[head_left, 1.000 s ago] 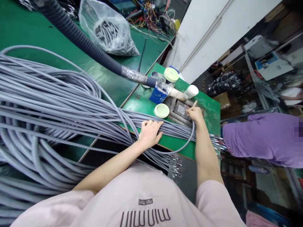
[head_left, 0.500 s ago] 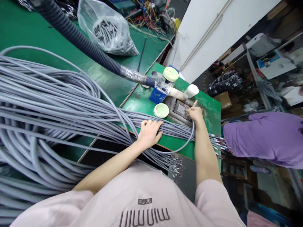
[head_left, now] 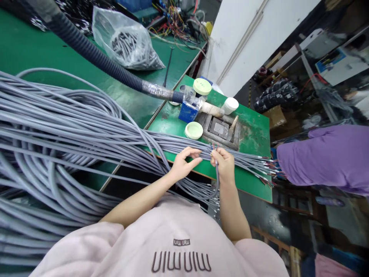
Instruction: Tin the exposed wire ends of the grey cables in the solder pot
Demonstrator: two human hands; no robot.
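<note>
My right hand (head_left: 224, 164) pinches the end of a grey cable (head_left: 217, 181), which bends down below the fingers. Thin coloured wires (head_left: 213, 147) stick out above its fingertips. Just left of it, my left hand (head_left: 186, 163) is open, thumb and forefinger apart, near the wire ends and over a bundle of grey cables (head_left: 173, 143). The bundle runs across the green bench, its stripped ends (head_left: 268, 166) hanging toward the right edge. Behind the hands sits a dark square pot (head_left: 220, 127) with a silvery surface. A scraper-like tool with a wooden handle (head_left: 234, 124) rests on its rim.
A ribbed hose (head_left: 115, 71) reaches over the bench to a blue box (head_left: 188, 111). Nearby stand a pale green dish (head_left: 193, 130), a lidded tub (head_left: 201, 87) and a white jar (head_left: 230, 105). A person in purple (head_left: 325, 159) is at the right.
My right hand has come back from the pot toward my left hand, bringing the cable end. The left hand has lifted its fingers off the bundle. The wooden-handled tool is now in full view.
</note>
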